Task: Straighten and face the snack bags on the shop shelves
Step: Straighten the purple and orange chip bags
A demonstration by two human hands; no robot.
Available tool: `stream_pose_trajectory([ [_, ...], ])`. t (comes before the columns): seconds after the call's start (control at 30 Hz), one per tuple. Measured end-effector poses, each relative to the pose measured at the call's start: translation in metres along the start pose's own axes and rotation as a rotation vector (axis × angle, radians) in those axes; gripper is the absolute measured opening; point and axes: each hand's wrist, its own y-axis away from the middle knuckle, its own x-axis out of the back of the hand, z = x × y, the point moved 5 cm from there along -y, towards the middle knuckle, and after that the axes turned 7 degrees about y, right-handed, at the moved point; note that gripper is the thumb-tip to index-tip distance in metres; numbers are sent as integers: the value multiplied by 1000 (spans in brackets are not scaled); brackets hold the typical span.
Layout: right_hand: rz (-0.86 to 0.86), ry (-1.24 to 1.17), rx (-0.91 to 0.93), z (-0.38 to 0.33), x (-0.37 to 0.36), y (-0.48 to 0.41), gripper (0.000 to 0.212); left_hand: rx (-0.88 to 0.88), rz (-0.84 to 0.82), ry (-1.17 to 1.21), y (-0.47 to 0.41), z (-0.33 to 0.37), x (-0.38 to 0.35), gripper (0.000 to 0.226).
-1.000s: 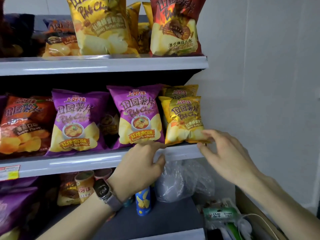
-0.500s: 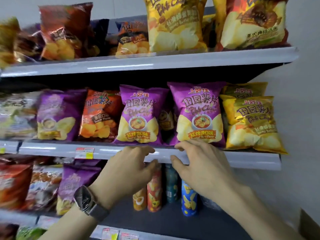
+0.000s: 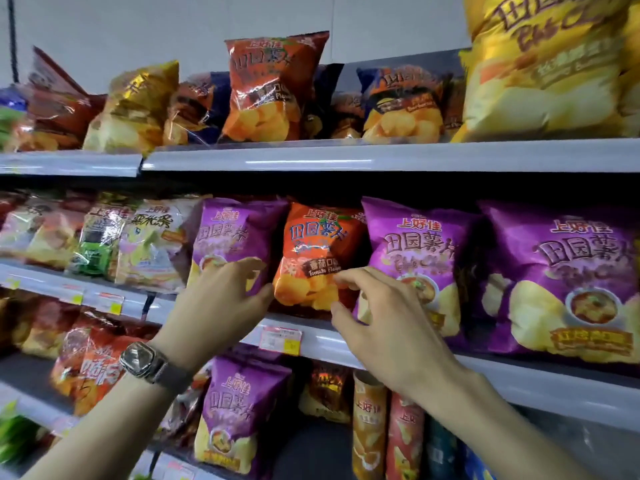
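Note:
The middle shelf (image 3: 381, 344) holds an orange tomato chip bag (image 3: 311, 244) between two purple chip bags, one on its left (image 3: 228, 233) and one on its right (image 3: 419, 247). My left hand (image 3: 221, 299), with a watch on its wrist, lies with spread fingers on the lower part of the left purple bag. Its thumb reaches the orange bag's lower left edge. My right hand (image 3: 381, 320) is in front of the right purple bag, fingers loosely curved. Its fingertips touch the orange bag's lower right edge, and the thumb sits apart below.
Another purple bag (image 3: 568, 271) stands at the far right of the middle shelf, and mixed bags (image 3: 104, 237) stand at its left. The top shelf (image 3: 311, 157) carries orange, dark and yellow bags. Below are a purple bag (image 3: 239, 410) and chip tubes (image 3: 369, 427).
My view and both hands have moved left along the middle shelf, from the yellow and purple bags to the orange tomato bag. The hands have risen from the shelf edge onto the bags.

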Motion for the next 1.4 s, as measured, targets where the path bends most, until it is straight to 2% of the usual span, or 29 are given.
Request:
stream_pose_trajectory([
  [0.1, 34, -64, -32, -8, -19, -23, 53, 5, 63, -7, -23, -35, 13, 60],
  [0.23, -41, -64, -195, -1, -44, -43, 100, 35, 89, 32, -50, -73, 18, 79],
  [0.3, -111, -160, -298, 3, -55, -49, 110, 35, 108, 95, -62, -89, 16, 89],
  [0.37, -101, -225, -378, 7, -65, -55, 119, 70, 90, 180, -73, -100, 12, 97],
  [0.47, -2, -237, -446, 12, -74, -65, 124, 180, 17, 402, -89, -118, 1, 107],
  [0.57, 51, -258, -494, 15, -82, -75, 119, 206, 4, 539, -105, -140, -7, 136],
  [0.77, 84, -251, -542, 14, -100, -90, 115, 166, -56, 660, -126, -156, -17, 142],
  [0.87, 109, -207, -570, 16, -103, -93, 104, 117, -51, 738, -129, -152, -21, 134],
  [1.03, 267, -211, -572, 17, -94, -99, 96, 34, 70, 722, -134, -141, -13, 92],
  [1.13, 314, -248, -574, 24, -88, -102, 95, 15, 121, 727, -137, -135, -3, 85],
  [1.27, 361, -260, -550, 28, -88, -102, 94, -14, 86, 792, -140, -132, -2, 78],
  [1.33, 356, -263, -531, 29, -92, -104, 94, -25, 52, 878, -140, -134, -5, 67],
  [1.4, 355, -267, -524, 32, -93, -106, 94, -41, -6, 988, -138, -137, -6, 68],
])
